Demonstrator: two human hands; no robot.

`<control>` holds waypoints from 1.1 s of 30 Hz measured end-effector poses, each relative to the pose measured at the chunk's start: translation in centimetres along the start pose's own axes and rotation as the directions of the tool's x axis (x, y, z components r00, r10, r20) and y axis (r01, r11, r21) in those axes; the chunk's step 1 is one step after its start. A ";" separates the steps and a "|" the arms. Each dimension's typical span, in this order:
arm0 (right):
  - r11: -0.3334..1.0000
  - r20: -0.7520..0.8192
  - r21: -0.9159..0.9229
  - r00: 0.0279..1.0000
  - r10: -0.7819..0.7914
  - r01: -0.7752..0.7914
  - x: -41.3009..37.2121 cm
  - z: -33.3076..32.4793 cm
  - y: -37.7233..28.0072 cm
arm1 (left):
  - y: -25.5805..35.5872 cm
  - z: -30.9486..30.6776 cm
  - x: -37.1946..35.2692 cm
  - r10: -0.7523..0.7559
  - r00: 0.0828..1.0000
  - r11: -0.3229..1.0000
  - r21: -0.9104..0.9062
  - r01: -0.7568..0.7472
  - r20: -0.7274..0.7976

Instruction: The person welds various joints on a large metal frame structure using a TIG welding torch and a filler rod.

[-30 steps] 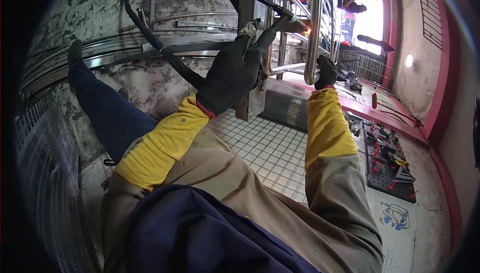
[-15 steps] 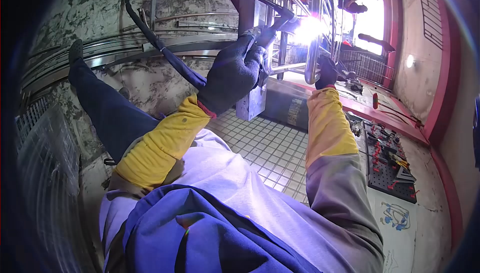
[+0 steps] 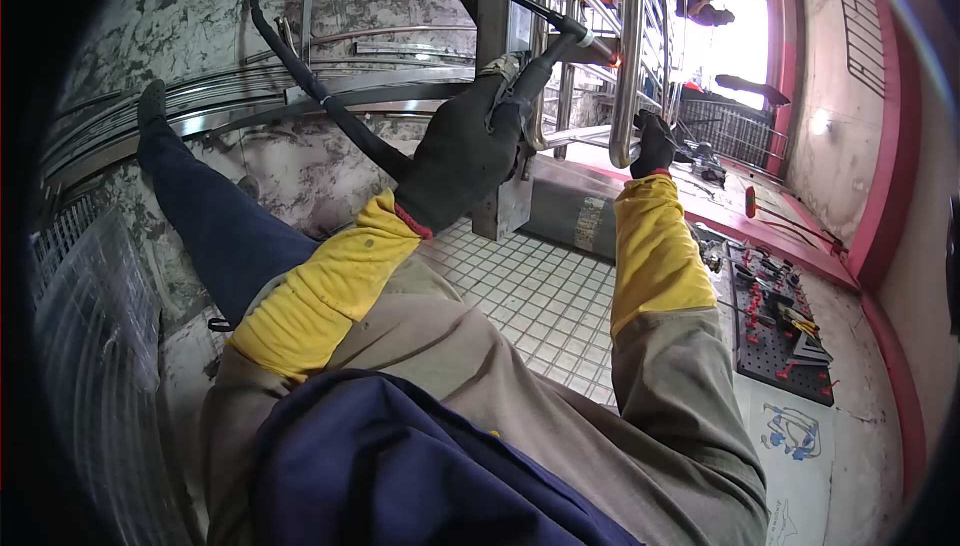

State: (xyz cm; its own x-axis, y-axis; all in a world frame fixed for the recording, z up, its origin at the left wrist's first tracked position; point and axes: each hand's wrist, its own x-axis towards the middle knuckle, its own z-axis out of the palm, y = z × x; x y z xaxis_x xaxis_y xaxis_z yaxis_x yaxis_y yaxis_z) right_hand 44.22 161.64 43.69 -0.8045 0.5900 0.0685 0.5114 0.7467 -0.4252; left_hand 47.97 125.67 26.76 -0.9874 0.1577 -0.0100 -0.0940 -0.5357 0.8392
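My left hand [image 3: 465, 146], in a dark glove, is closed round the handle of a TIG welding torch [image 3: 560, 46]. The torch's nozzle points right, its tip glowing orange against a bent stainless steel tube of an upright tubular frame [image 3: 628, 66]. From the torch handle a thick black cable [image 3: 345, 131] runs up and left. My right hand [image 3: 653, 144], also gloved, is beside the lower bend of that tube, partly behind it. Its fingers are curled; whatever they hold is hidden. Yellow sleeve covers [image 3: 665, 246] reach both wrists.
A square steel post [image 3: 505, 201] stands just left of the frame. Metal tubes and bars [image 3: 370, 91] lie along the left. A tool board [image 3: 785, 321] with red pegs sits at right. Below is a tiled surface [image 3: 550, 296]; plastic-wrapped stock [image 3: 110, 296] is at far left.
The bright white welding arc at the torch tip has gone out, leaving a small orange glow. The purple-blue glare on my clothes has faded. Both hands stay nearly in place.
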 end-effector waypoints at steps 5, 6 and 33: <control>0.986 -0.055 0.167 0.998 0.015 -0.005 2.0 0.4 2.7 | 3.7 -0.3 -0.2 -0.077 0.997 0.974 -0.210 0.079 0.015; 0.973 -0.129 0.229 0.992 0.015 0.015 1.3 0.8 1.8 | 3.7 -0.3 -0.2 -0.084 0.996 0.963 -0.254 0.089 0.031; 0.989 -0.087 0.142 0.994 0.065 -0.053 0.9 0.4 0.3 | 0.8 0.1 -0.3 -0.113 0.992 0.975 -0.184 0.122 0.056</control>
State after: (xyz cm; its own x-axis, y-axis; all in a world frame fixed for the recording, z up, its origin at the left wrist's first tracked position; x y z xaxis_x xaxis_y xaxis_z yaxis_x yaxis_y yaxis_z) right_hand 43.47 162.27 43.32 -0.7402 0.6619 0.1186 0.5051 0.6637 -0.5517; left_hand 48.19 125.32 27.50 -0.9618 0.2637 -0.0740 -0.2350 -0.6558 0.7174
